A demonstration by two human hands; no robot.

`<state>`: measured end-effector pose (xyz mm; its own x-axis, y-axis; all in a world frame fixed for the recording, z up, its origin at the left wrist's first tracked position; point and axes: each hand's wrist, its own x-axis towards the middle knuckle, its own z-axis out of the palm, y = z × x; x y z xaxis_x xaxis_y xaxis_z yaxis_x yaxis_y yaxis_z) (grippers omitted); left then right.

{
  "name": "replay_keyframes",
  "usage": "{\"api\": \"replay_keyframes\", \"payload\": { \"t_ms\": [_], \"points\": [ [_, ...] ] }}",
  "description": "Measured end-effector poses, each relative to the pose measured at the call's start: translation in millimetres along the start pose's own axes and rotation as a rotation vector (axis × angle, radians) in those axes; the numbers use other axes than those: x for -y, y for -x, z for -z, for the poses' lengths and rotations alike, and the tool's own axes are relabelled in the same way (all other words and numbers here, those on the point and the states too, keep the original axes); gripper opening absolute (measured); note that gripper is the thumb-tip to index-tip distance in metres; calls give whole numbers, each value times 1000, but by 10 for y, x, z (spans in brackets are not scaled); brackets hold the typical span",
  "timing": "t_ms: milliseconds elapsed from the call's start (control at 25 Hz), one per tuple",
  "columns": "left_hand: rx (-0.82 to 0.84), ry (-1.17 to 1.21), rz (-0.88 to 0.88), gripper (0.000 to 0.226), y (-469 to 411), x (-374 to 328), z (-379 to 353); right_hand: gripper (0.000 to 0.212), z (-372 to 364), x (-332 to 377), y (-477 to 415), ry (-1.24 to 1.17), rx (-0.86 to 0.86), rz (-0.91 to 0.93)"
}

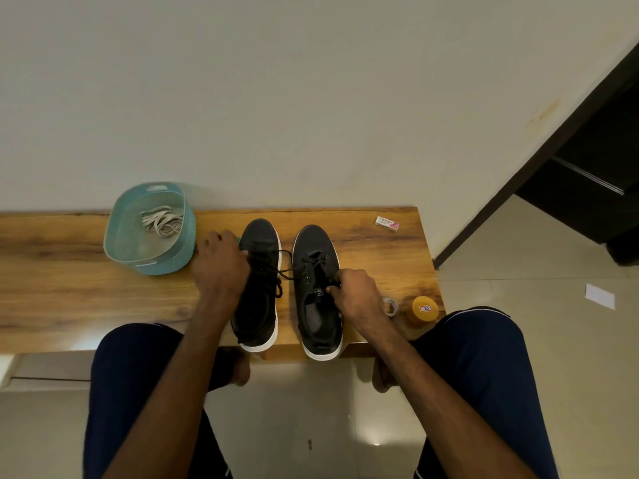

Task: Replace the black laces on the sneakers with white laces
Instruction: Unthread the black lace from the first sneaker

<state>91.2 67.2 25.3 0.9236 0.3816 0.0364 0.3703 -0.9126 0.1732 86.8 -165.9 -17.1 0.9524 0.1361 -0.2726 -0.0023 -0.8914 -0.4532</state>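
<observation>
Both sneakers stood side by side on the bench [69,271], toes toward the wall, the left sneaker [261,236] just beside the right sneaker [316,243] without touching it. The black laces [276,288] were threaded in both, so the step in hand was judged to be the first one: undoing and loosening the old lacing. The left hand [221,267] lay over the lacing of the left sneaker with its fingers curled, and appeared to hold a strand where it emerged at the fingertips; the exact grip was hidden by the back of the hand. The right hand [356,295] pinched a strand between thumb and forefinger at the upper eyelets of the right sneaker, close to the tongue. One loose black strand ran across the gap between the two sneakers. The white laces [160,219] lay in a loose bundle inside the teal basket [145,262], which sat on the bench to the left of the left hand, untouched. A small eraser box [387,224], a roll of tape [390,305] and a yellow jar [422,311] sat at the right end of the bench. The next move probably called for drawing each strand back through its eyelets one row at a time, with the sneaker steadied against the pull, and for keeping the crossing strand from snagging on the other sneaker.
</observation>
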Motion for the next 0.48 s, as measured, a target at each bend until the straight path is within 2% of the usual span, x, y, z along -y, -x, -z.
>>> {"api": "replay_keyframes", "payload": {
  "t_ms": [80,160,240,360,480],
  "points": [
    [64,99,-110,42,286,-240,-133,22,-2,-8,12,-7,9,-6],
    [242,243,-158,52,510,-413,-282,21,23,-21,32,15,19,-10],
    [396,275,-165,62,600,-473,-447,20,46,-25,74,39,30,-6],
    [429,302,-185,47,653,-455,-573,20,50,-7,192,18,27,10],
    [380,372,-180,28,758,-478,-591,21,24,-11,313,-25,6,18]
  ]
}}
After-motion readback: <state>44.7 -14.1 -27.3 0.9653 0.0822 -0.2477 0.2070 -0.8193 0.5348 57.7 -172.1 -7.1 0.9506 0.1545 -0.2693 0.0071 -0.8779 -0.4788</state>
